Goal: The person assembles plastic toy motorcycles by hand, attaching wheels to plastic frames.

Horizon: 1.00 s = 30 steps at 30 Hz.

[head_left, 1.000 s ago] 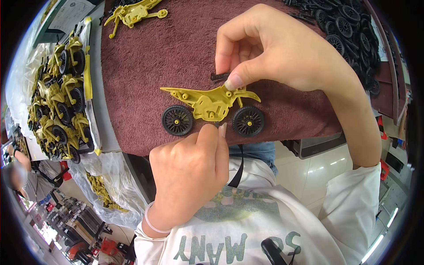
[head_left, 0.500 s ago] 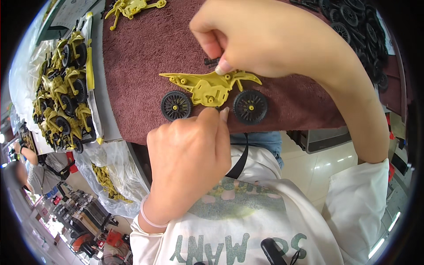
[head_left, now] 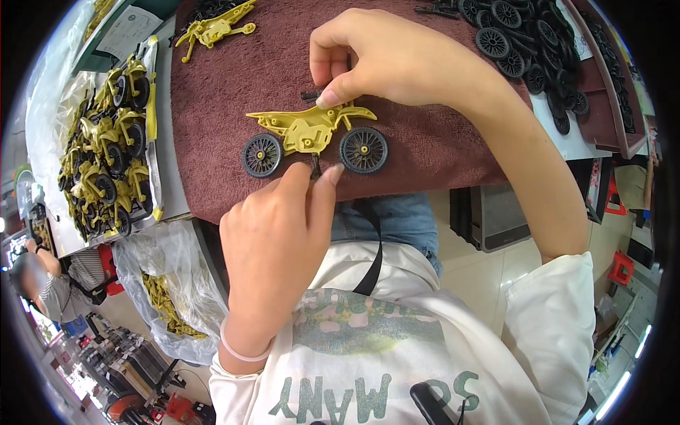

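A yellow toy motorcycle (head_left: 306, 134) lies on its side on the brown cloth, its black spoked wheels at either end. My left hand (head_left: 273, 237) is at its lower edge, pinching a small black part (head_left: 315, 164) between thumb and forefinger, just under the yellow body. From above, my right hand (head_left: 368, 60) reaches over with curled fingers, and its thumb presses on the body's top edge. Beside that thumb, a short black piece (head_left: 309, 95) sticks out; the rest of it is hidden by the hand.
Another yellow frame (head_left: 212, 30) lies at the cloth's far left. Finished toy motorcycles (head_left: 106, 152) are piled on the left. Black wheels and parts (head_left: 506, 42) are heaped at the far right, next to a bin (head_left: 602, 64). Below the table's left edge hangs a clear bag (head_left: 170, 283) with yellow parts.
The view has shifted, so the toy sits further left and higher. The black part now shows between my left thumb and forefinger, which are lower against the body. My right hand stays at the top edge.
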### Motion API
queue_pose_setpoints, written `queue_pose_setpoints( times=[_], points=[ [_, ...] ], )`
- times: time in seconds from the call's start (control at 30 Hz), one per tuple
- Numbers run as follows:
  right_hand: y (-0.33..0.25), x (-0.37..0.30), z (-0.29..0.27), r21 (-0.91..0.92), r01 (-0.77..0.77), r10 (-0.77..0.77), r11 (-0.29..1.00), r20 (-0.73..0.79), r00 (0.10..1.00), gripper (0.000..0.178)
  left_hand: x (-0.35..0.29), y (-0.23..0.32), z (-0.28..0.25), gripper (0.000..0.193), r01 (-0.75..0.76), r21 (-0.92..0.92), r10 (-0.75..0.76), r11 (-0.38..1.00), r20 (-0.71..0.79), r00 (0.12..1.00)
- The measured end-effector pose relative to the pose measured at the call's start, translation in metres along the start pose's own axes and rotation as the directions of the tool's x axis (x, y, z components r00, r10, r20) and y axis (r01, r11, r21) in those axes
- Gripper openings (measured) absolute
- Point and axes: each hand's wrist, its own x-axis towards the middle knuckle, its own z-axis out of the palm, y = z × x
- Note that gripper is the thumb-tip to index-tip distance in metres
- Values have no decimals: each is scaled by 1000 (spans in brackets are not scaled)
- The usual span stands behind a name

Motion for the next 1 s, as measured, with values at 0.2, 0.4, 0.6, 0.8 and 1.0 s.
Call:
queue_pose_setpoints(
  times=[0.2, 0.4, 0.6, 0.8, 1.0],
  points=[
    [-37, -10, -25, 63, -155, 151, 986, 67, 986, 24, -14, -11, -7, 19, 98, -291, -108, 952, -21, 994],
    [-15, -6, -11, 80, -110, 104, 991, 71, 992, 20, -9, -27, 5, 24, -90, -240, 40, 967, -204, 978],
    [-5, -5, -3, 149, -1, -6, 989, 46, 999, 17, -6, -18, 15, 27, -108, -62, 90, 992, -233, 968],
    [-3, -3, -2, 171, 8, -14, 985, 31, 999, 15, -4, -18, 18, 26, -133, -148, 99, 980, -220, 970],
    [-3, -6, 1, 178, 28, -31, 984, 18, 999, 14, -14, -13, 25, 27, -162, -241, 100, 957, -249, 963]
  ],
)
